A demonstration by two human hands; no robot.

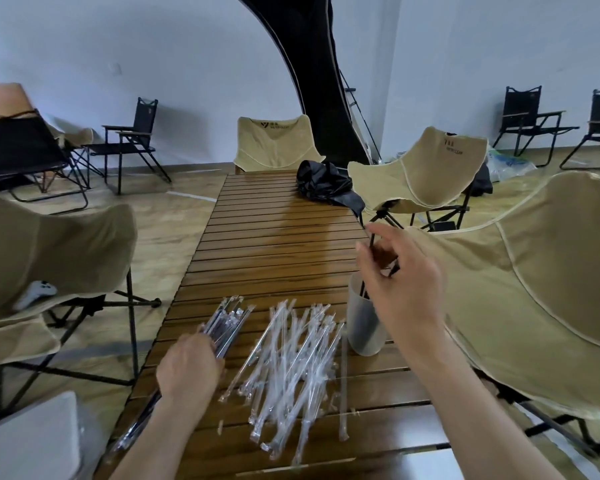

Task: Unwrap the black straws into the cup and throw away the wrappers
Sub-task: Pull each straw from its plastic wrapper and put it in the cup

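Slatted wood runs the length of the table (274,237), with tan camp chairs round it. At its near right edge stands a frosted cup (364,327), black straws (362,289) already leaning inside. Above the cup the right hand (400,271) pinches one bare black straw (372,242), tip angled down toward the rim: the step in hand looks like dropping it in. Left of the cup lies a loose heap of clear empty wrappers (291,358). Further left, the left hand (187,368) is closed round a bundle of wrapped straws (227,322). Next, I judge, the straw needs releasing into the cup, then another pulled from the bundle; the wrappers await binning.
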